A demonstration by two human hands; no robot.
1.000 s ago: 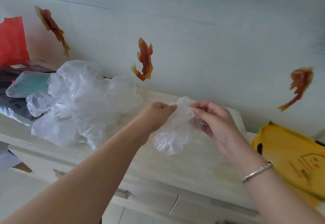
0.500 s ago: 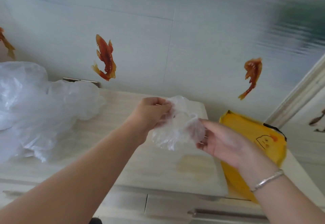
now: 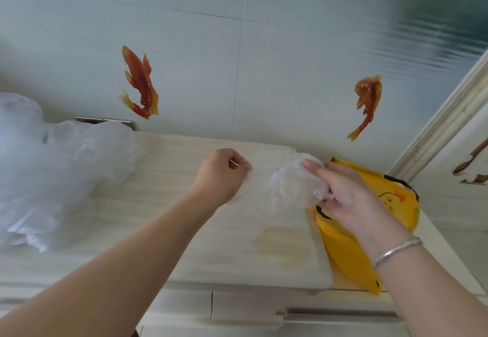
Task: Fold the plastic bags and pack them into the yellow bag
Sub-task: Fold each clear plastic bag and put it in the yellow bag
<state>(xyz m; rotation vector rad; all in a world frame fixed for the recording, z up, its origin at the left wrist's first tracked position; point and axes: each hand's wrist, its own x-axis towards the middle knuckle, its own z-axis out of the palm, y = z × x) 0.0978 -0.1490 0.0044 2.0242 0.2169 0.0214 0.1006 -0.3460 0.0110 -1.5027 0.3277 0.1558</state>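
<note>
Clear film makes the held plastic bag (image 3: 285, 186) hard to read: its edges melt into the pale cabinet top (image 3: 184, 204) behind it, so its folds and true outline cannot be made out, and only the crumpled, glossy bulge near the right hand (image 3: 340, 191) shows plainly. That hand covers the bag's right end and also hides the middle of the yellow bag (image 3: 348, 252), whose lower corner is cut by the cabinet's front edge. The heap of loose plastic bags (image 3: 52, 172) on the left runs out of view at the picture's edge.

The held bag is thin, colourless and wrinkled, stretched flatter toward the left hand (image 3: 221, 175) and bunched toward the right. Its long axis runs roughly left to right between the two hands, above the cabinet top and just beside the yellow bag's upper edge.

Left hand: fingers curled, pinching the bag's left end. Right hand: thumb and fingers curled round the bunched right end; a silver bangle (image 3: 396, 252) sits on that wrist.

The yellow bag lies flat at the cabinet's right end, with black trim and a duck print (image 3: 390, 199) partly showing. Two red fish stickers (image 3: 140, 83) are on the wall behind.
</note>
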